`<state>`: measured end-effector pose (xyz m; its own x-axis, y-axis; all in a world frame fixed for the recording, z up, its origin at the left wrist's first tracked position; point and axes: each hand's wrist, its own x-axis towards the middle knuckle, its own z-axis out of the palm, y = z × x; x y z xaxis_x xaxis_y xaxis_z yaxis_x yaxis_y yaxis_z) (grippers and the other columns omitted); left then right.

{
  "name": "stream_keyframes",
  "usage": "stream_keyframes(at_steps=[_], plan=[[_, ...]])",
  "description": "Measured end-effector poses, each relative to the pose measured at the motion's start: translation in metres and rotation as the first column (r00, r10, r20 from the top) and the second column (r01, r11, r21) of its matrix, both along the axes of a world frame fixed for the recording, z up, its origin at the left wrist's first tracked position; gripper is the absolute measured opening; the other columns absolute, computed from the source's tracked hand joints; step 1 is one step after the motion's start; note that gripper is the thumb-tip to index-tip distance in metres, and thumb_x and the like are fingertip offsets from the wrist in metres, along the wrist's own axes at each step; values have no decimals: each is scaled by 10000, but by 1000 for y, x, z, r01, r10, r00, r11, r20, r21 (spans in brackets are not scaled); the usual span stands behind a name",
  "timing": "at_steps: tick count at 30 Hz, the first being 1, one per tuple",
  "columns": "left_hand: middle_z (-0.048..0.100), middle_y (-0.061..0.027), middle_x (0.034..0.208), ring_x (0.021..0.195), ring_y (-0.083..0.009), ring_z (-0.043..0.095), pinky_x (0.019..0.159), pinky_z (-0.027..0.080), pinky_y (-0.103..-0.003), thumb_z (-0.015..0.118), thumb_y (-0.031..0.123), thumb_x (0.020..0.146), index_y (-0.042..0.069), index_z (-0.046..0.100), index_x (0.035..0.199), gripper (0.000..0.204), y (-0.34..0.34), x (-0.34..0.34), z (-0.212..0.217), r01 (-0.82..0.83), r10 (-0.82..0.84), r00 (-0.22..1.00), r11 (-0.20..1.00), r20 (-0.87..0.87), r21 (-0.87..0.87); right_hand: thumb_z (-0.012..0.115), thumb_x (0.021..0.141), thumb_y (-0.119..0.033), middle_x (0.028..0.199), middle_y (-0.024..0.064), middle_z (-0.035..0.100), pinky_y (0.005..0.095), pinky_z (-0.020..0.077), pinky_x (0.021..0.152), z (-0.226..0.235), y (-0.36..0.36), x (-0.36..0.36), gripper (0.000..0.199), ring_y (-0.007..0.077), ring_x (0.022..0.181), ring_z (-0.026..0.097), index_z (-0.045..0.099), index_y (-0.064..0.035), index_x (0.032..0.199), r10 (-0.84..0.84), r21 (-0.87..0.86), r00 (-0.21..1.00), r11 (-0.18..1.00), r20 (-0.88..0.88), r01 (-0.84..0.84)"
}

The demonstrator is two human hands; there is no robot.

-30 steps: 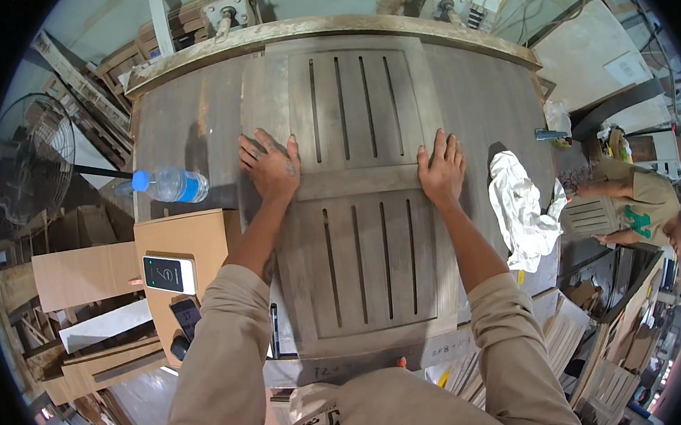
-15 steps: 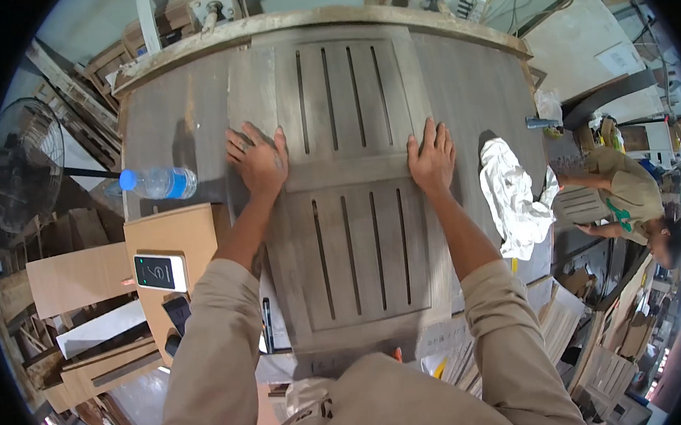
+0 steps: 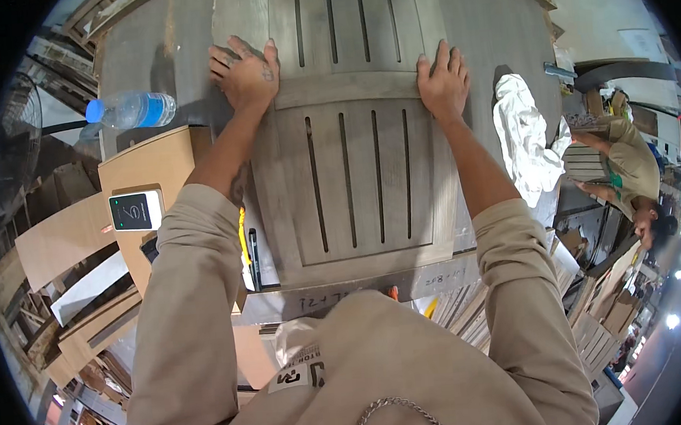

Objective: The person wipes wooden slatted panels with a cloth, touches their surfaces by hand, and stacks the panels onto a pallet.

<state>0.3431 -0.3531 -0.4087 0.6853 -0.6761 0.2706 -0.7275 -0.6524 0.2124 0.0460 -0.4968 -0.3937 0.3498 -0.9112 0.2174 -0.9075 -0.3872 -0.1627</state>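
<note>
Wooden slotted panel (image 3: pixel 361 171) | both hands (image 3: pixel 249 78) (image 3: pixel 444 91) | open, palms down on its side edges

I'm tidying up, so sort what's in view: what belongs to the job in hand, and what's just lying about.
Likely the job:
slotted wooden panel
left hand and right hand, on its edges

Likely lying about:
bottle
white cloth
white-edged device

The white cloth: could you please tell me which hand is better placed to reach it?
Probably the right hand: it rests at the right edge of the slotted panel, nearer the white cloth, while the left hand lies at the opposite edge.
</note>
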Motion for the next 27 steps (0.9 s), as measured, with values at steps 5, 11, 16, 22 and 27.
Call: stream_keyframes(at_steps=[5,11,16,22,27], plan=[[233,-417,1368,1217,-527,290,1011,236,-590,368,569,912,-71,310,1359,783,3,2,-2,15,-15,1000,1000,25,-6,355,930,-473,1417,241,358,480,210,1099,-4,1,-1,626,369,1332,309,315,-87,1420,-6,13,1000,1000,-31,6],[199,-378,1419,1288,-496,237,1060,194,-563,405,519,909,-54,280,1391,758,-2,-5,8,-22,25,997,999,-70,46,377,931,-469,1409,242,369,492,220,1096,2,-2,-3,618,368,1328,322,342,-84,1413,6,-47,1000,999,4,-5],[196,-354,1436,1315,-486,209,1074,175,-565,402,521,913,-36,258,1409,760,-3,-2,9,-79,85,994,993,-68,88,400,955,-319,1444,230,332,433,249,1110,18,-5,-25,564,336,1350,313,297,-8,1414,-227,348,728,938,647,-17],[193,-354,1440,1317,-492,204,1070,175,-575,396,510,921,-38,265,1407,744,-4,-8,17,-51,60,993,995,-105,83,472,946,-98,1447,252,306,379,265,1131,22,33,-88,567,308,1349,325,204,88,1410,-649,458,-228,704,726,-543],[203,-384,1417,1296,-506,229,1051,193,-582,398,504,922,-61,289,1390,741,2,-7,19,5,-5,999,1000,-37,-2,631,861,-57,1076,187,617,302,512,907,42,121,-130,452,238,962,635,470,151,1229,-656,658,92,723,749,-211]])
